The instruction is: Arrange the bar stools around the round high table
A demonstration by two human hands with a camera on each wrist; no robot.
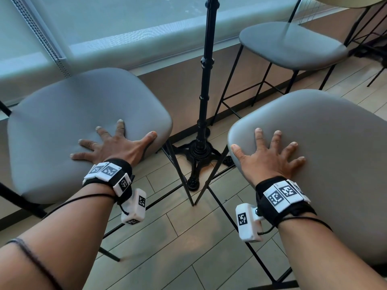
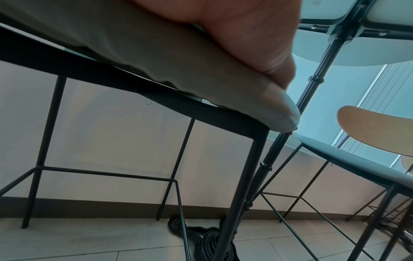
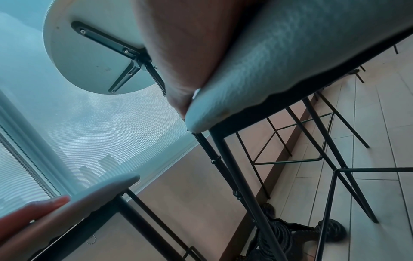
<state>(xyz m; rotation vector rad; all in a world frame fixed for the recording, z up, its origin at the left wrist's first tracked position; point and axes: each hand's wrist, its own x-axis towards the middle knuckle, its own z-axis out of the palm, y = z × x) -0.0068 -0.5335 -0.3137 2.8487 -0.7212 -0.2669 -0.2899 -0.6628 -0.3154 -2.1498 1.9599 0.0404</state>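
Note:
Two grey padded bar stools on thin black legs stand either side of the high table's black post [image 1: 204, 97]. My left hand [image 1: 109, 143] lies flat with fingers spread on the left stool's seat [image 1: 83, 114], thumb at its right edge. My right hand [image 1: 272, 151] lies flat and spread on the right stool's seat [image 1: 326, 147]. In the left wrist view my palm [image 2: 241, 35] presses the seat cushion [image 2: 156, 58]. The right wrist view shows my palm [image 3: 185, 53] on the cushion [image 3: 279, 58] and the round tabletop's underside [image 3: 93, 58].
A third grey stool [image 1: 293, 45] stands beyond the post near the window wall [image 1: 125, 28]. The table's ornate black foot [image 1: 199, 153] sits between the two near stools' legs. More black-framed furniture [image 1: 368, 38] is at the far right. Tiled floor [image 1: 188, 237] lies between my arms.

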